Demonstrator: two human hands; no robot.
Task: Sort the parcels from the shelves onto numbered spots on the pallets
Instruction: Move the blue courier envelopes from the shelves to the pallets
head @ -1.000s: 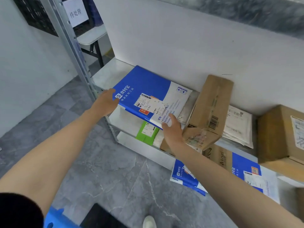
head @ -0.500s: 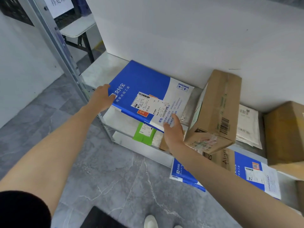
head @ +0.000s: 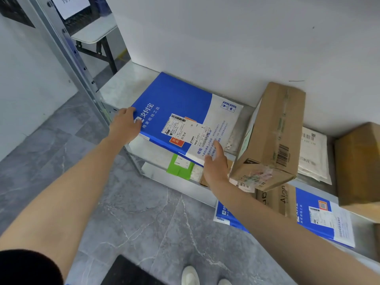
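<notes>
Metal shelf (head: 123, 87) bearing a flat blue-and-white parcel (head: 176, 99), front edge overhanging; just beside it a tilted cardboard box (head: 273, 130), then a white mailer (head: 312, 153). Same place as half a second ago, not yet lifted. Of the hands, left hand (head: 125, 128) curled round the parcel's near-left corner; right hand (head: 216, 169) pinching the front edge, one digit stretched over the label, the rest hidden beneath.

bright, even light fills the room. the white wall (head: 226, 38) looks washed out. soft shadows lie on the shelf (head: 123, 87). straight lines bend near the edges. everything looks fairly sharp.
</notes>
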